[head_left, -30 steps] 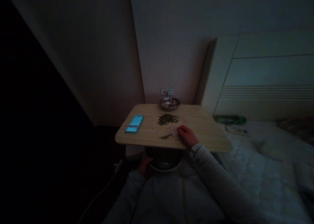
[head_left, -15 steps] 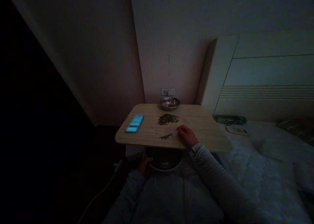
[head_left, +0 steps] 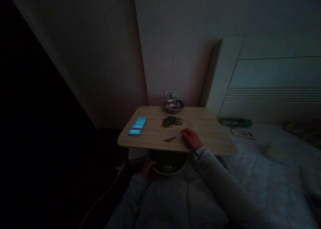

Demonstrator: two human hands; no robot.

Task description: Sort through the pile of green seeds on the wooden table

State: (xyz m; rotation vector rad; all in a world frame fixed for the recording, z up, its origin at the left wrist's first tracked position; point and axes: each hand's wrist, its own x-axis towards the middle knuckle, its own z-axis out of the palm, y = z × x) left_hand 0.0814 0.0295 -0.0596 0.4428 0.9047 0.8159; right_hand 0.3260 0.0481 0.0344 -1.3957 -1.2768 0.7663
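On the light wooden table, my right hand is closed, its fingertips pinching a thin, clear, round-edged plastic piece whose exact kind is too dim to tell. Just left of it lies a small line of dark seed-like bits. A larger pile of the same dark greenish bits spreads farther back. Below the table's front edge, my left hand grips the left rim of a round basin at my lap. The table hides the basin's far part.
A shiny metal bowl stands at the table's back edge, below a wall socket. A lit phone, blurred out, lies on the left. At the right is a bed with several items on it. A white cable runs along the floor.
The picture is slightly darker now. Both hands, the clear piece and the bits stay in nearly the same places.
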